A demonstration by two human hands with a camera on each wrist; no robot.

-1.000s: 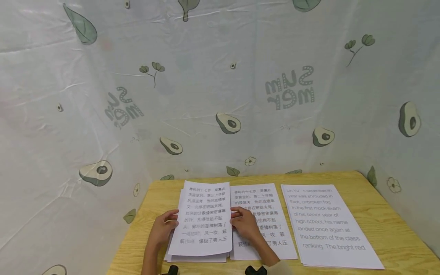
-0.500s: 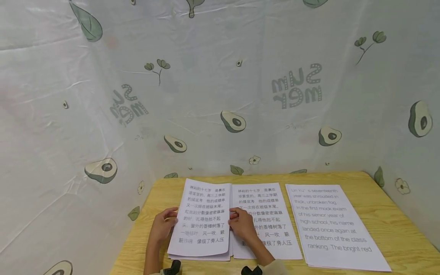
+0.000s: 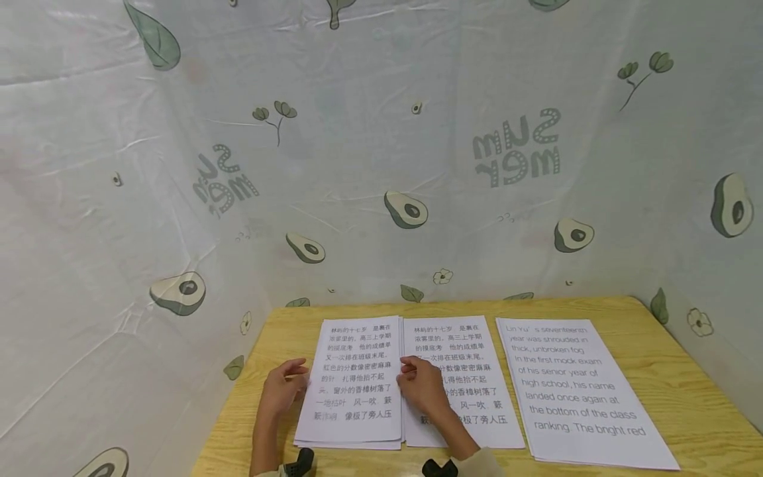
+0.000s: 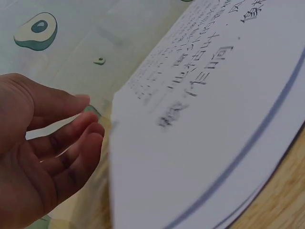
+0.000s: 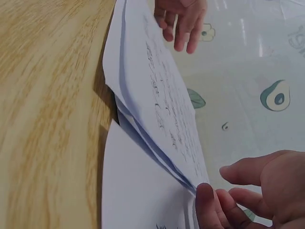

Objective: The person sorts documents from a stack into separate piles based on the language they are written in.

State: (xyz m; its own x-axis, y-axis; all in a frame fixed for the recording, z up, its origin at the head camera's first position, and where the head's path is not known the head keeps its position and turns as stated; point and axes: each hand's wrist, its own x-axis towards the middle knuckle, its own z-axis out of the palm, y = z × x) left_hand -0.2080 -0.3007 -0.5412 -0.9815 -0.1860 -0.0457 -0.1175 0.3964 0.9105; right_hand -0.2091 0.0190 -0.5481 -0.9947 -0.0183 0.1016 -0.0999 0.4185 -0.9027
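Note:
The left stack of paper sheets (image 3: 354,384), printed with Chinese text, lies on the table between both hands. My left hand (image 3: 283,389) is just beside its left edge. In the left wrist view the loosely bent fingers (image 4: 76,162) stand a small gap away from the sheets, holding nothing. My right hand (image 3: 424,387) is at the stack's right edge, over the middle stack of sheets (image 3: 471,371). The right wrist view has its fingertips (image 5: 206,202) touching the edge of the upper sheets, while the thumb stays apart. Those upper sheets bow slightly off the ones beneath.
A third stack of sheets (image 3: 584,397), with English text, lies at the right of the wooden table (image 3: 685,371). Behind and at the sides hangs a pale curtain (image 3: 357,146) printed with avocados and leaves. The middle stack nearly meets the left one.
The upper sheets, raised and skewed earlier, have come down onto the left stack and line up with it. Both hands have loosened from the edges. The head view has shifted slightly.

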